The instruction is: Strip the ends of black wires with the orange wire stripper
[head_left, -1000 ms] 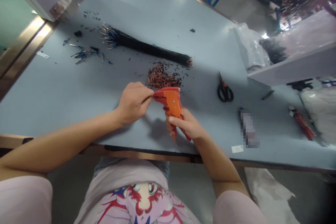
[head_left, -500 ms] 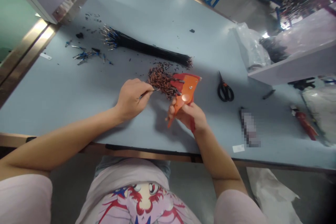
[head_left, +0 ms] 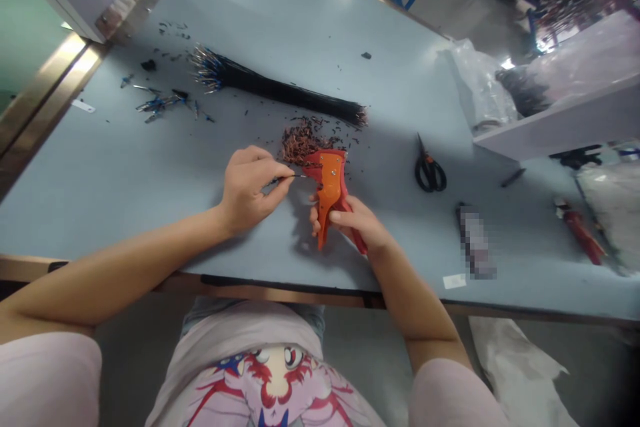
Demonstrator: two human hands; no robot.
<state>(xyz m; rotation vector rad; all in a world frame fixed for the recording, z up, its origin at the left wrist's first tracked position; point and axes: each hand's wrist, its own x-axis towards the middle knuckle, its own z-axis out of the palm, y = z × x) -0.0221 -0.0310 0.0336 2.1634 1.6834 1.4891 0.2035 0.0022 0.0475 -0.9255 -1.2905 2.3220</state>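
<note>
Between thumb and fingers my left hand point(head_left: 255, 185) pinches a thin black wire point(head_left: 298, 176), whose tip points right. My right hand point(head_left: 357, 220) is wrapped round the handles of an orange and red wire stripper point(head_left: 331, 180). Its jaws face left, close to the wire's tip; whether they touch it I cannot tell. Just behind the jaws lies a pile of short copper and black wire scraps point(head_left: 300, 140), partly covered by the tool. Farther back rests a long bundle of black wires point(head_left: 290, 95), with metal and blue ends at the left and bare ends at the right.
Black-handled scissors point(head_left: 430, 172) lie right of my hand, near a blurred-out object point(head_left: 475, 240) and a white label point(head_left: 454, 281). Several loose blue-ended pieces point(head_left: 163, 103) are at the left. A shelf point(head_left: 560, 113) with plastic bags juts in at the right, beside a red-handled tool point(head_left: 580, 233).
The wire stripper in my right hand has moved left and turned more upright, its jaws now close to the wire's tip. My left hand has barely shifted.
</note>
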